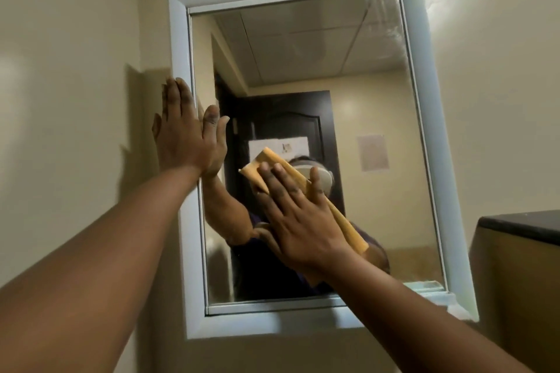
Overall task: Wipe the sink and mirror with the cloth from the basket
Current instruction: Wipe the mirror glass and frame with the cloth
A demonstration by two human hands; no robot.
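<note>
Head view, mirror: the mirror (303,70) is hanging on the cream wall (75,39) in its white frame (424,100), and you are facing it from below.
Head view, cloth: the orange cloth (348,221), folded, is lying flat on the lower middle of the glass, under your palm.
Right hand: your right hand (291,221) is pressing the cloth to the glass, fingers (281,182) straight and slightly spread, curling around nothing.
Left hand: your left hand (185,133) is resting flat on the frame's left edge, fingers straight and together, steadying you.
Progress: you are working on the mirror step; a hazy smear is showing near the top right corner (385,9), possibly glare, so that part probably needs wiping.
Remaining: the sink is lying out of view, so you cannot tell whether it is done.
</note>
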